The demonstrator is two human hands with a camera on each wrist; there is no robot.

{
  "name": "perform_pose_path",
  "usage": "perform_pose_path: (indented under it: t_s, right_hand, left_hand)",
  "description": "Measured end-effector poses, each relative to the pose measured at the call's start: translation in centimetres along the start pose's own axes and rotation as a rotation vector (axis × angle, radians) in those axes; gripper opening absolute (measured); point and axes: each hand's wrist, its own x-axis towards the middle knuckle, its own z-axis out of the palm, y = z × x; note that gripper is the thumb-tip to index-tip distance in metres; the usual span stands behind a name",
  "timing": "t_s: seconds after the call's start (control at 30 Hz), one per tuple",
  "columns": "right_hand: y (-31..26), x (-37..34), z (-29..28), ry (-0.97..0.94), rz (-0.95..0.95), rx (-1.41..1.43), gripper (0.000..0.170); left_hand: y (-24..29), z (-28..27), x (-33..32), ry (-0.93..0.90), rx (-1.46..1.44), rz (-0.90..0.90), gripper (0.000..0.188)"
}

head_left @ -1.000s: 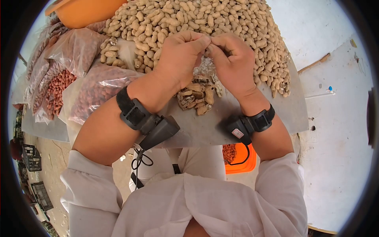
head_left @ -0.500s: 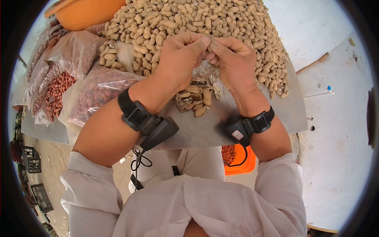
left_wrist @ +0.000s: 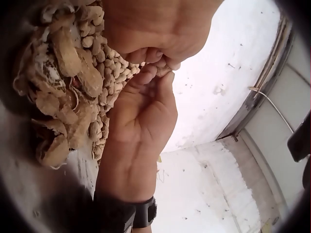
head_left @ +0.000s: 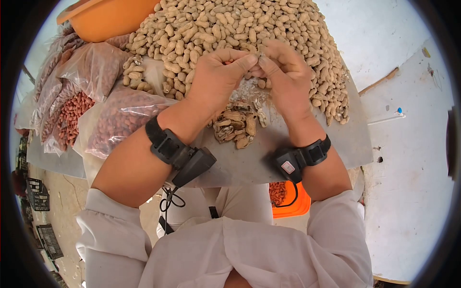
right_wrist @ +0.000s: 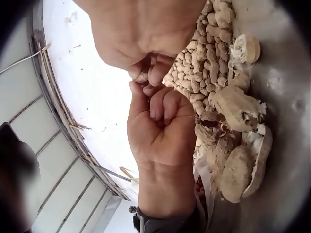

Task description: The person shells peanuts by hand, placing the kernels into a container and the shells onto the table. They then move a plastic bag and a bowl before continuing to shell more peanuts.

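Observation:
In the head view, the left hand (head_left: 213, 77) and right hand (head_left: 292, 79) meet at the fingertips above the near edge of a large peanut heap (head_left: 201, 26). Between them they pinch a small peanut (right_wrist: 142, 77), seen in the right wrist view and mostly covered by fingers. Something reddish (head_left: 227, 62) shows beside the left hand's curled fingers. Below the hands, broken shells (head_left: 235, 122) lie piled on the grey tabletop (head_left: 225, 168). In the left wrist view, the left hand (left_wrist: 160, 24) is above the right (left_wrist: 141, 116).
Clear bags of red kernels (head_left: 127, 115) lie at the left, with an orange basin (head_left: 108, 19) behind them. An orange container (head_left: 300, 204) holding reddish pieces sits below the table's front edge. Black crates (head_left: 49, 241) stand on the floor at far left.
The joined hands sit slightly lower in the head view, which has itself shifted a little. The right fingers have changed pose, and something reddish now shows at the left fingers.

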Motion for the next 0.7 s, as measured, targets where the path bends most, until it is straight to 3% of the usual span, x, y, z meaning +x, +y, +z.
perform_pose_path:
  t_s: [0.13,0.23,0.43,0.63,0.7]
  right_hand:
    - [-0.16,0.41,-0.96,-0.165,-0.106,-0.179,0.025]
    - [-0.66,0.25,-0.93,-0.195,-0.065,-0.221,0.022]
    - [-0.95,-0.09,-0.7,-0.179,-0.074,-0.244,0.015]
    - [-0.88,-0.15,-0.57,-0.16,-0.025,-0.211,0.01]
    - [-0.44,0.06,-0.7,-0.091,0.054,-0.048,0.008]
  left_hand:
    - [0.39,-0.15,-0.09,-0.036,0.039,-0.002,0.018]
    - [0.49,-0.02,-0.29,-0.051,0.047,0.061,0.018]
    - [0.33,-0.29,-0.3,-0.046,0.053,-0.01,0.018]
    - [0.04,-0.18,-0.28,-0.078,0.07,0.059,0.016]
    - [0.04,-0.11,-0.32,-0.063,0.036,0.051,0.016]
